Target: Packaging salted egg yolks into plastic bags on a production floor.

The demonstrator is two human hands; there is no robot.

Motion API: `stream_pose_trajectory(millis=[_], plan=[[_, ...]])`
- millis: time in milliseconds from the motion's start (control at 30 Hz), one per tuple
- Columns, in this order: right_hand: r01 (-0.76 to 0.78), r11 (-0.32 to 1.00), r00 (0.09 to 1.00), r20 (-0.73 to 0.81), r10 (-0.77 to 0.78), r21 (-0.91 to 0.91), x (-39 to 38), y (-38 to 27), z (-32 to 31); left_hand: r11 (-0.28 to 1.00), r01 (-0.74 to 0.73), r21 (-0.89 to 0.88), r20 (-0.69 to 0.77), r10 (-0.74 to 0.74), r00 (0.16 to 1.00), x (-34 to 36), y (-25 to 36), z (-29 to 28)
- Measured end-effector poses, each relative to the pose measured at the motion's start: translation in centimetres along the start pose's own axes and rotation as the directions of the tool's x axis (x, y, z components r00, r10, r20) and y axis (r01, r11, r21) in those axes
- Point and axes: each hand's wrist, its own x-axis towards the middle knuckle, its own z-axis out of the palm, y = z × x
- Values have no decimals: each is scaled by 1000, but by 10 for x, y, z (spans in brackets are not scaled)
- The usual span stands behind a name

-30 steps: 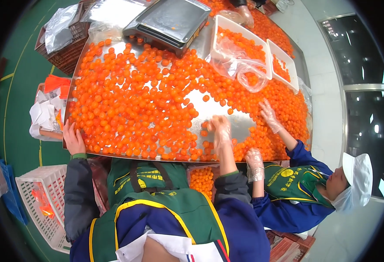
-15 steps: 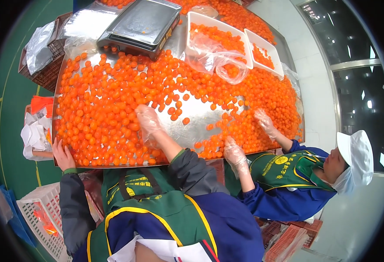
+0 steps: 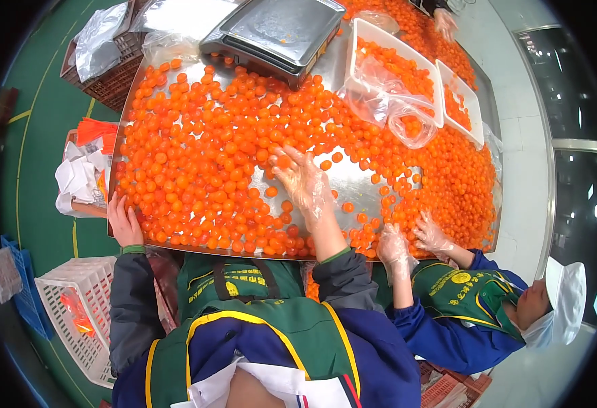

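A wide metal table (image 3: pixel 354 178) is covered with small, round, glossy orange balls (image 3: pixel 196 160) whose exact kind I cannot tell. My right hand (image 3: pixel 306 187), in a clear plastic glove, is over the bare metal patch beside the heap. Its fingers are spread, and one orange ball (image 3: pixel 283 162) shows between them; whether it is gripped is unclear. My left hand (image 3: pixel 124 219) looks bare and rests with fingers stretched on the table's near left corner, touching the rim beside the balls.
Beyond the balls stand a weighing scale (image 3: pixel 278 30) and white tubs (image 3: pixel 435 92), one with a clear bag over it. On the right, a co-worker's gloved hands (image 3: pixel 395 248) touch the heap. Another hand (image 3: pixel 445 24) reaches in at the far end. Crates (image 3: pixel 74 319) stand at left.
The view has shifted, so the table appears farther right. My right hand has come out of the heap onto the bare metal, its fingers now spread. My left hand stays at the corner.
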Motion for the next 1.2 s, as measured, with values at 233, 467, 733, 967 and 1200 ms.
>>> stream_pose_trajectory(millis=[233, 467, 733, 967, 1200], plan=[[93, 994, 996, 16, -92, -62, -2, -24, -4, 999, -4, -40, 1, 4, 1000, 2, 6, 6], [629, 776, 742, -265, -616, -42, 2, -174, -56, 998, -50, -41, -7, 50, 999, 5, -1, 7], [530, 706, 711, -208, -672, -469, 13, -241, -80, 999, -33, -16, -14, 32, 999, -3, -12, 8], [319, 364, 468, -188, -863, -875, 19, -191, -99, 998, 9, -59, -2, -9, 1000, 0, 1, 0], [-81, -388, 597, 267, -757, -918, 74, -175, -116, 998, 24, -53, -41, -26, 999, 2, 12, 1]])
